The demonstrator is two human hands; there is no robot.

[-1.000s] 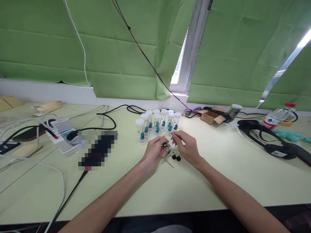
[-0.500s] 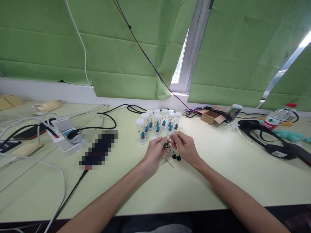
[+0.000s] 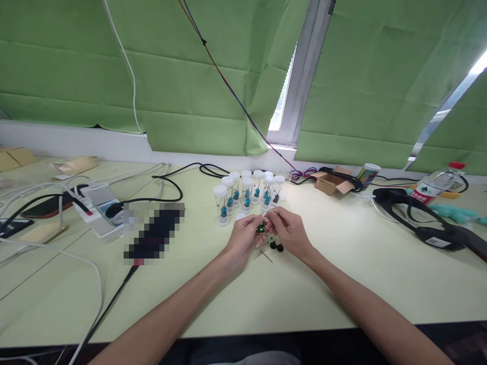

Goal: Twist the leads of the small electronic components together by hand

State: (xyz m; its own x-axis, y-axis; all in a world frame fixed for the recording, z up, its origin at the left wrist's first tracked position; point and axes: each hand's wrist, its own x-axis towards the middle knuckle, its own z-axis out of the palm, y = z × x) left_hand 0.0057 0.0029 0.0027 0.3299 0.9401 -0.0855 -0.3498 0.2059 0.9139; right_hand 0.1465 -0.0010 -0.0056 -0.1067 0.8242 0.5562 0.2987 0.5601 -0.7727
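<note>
My left hand (image 3: 243,237) is closed around a small shiny green piece (image 3: 261,229), whose exact kind I cannot make out. Close against it on the right, my right hand (image 3: 288,230) pinches at the top of the same piece; whatever lies between those fingertips is too small to name. Under the hands, two small black round parts (image 3: 276,246) lie on the table beside a thin metal rod (image 3: 267,257). Just beyond the hands stand several clear tubes with white caps (image 3: 219,191), holding blue pieces with thin dark stems.
On the left are a white power strip (image 3: 99,208), tangled cables and a pixelated dark object (image 3: 155,232). At the right lie a black headset-like frame (image 3: 426,223), a bottle with a red cap (image 3: 437,183), an open cardboard box (image 3: 330,183) and a canister (image 3: 368,175).
The right fingertips have shifted slightly left, closer to the left hand's fingers. Otherwise the hands and the things on the table stay where they were.
</note>
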